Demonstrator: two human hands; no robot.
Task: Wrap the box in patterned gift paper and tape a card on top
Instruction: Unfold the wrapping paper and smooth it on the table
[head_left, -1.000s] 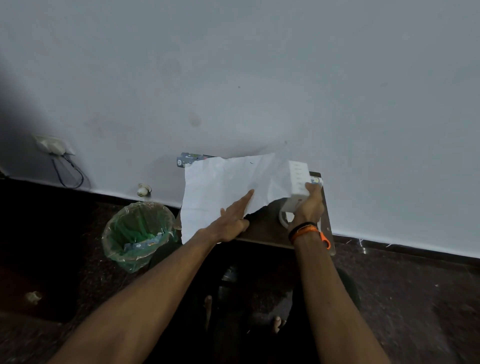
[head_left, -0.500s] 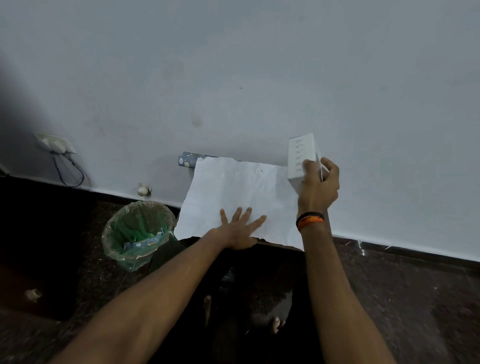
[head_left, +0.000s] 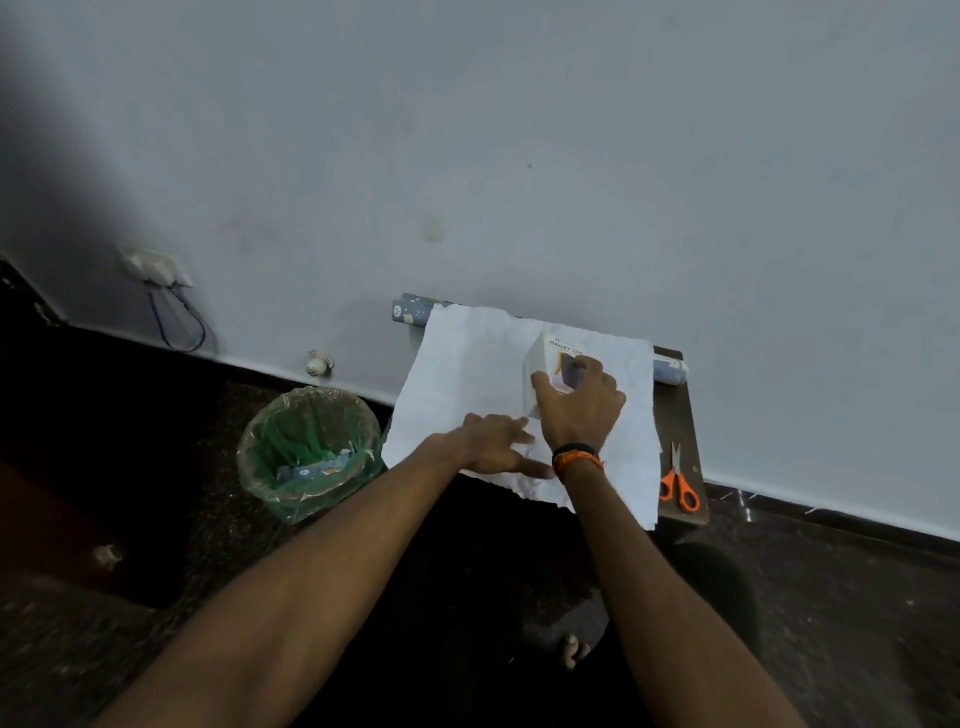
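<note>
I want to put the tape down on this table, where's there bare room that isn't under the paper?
Very little. The sheet of paper covers nearly all of the table. A bare strip runs along the right edge, between the paper roll and the scissors. The middle is crowded: right hand gripping the box, left hand pressing the paper's near edge.

box (head_left: 544, 375) | lowered onto paper (head_left: 467, 374) | right hand (head_left: 579, 405) gripping
</note>
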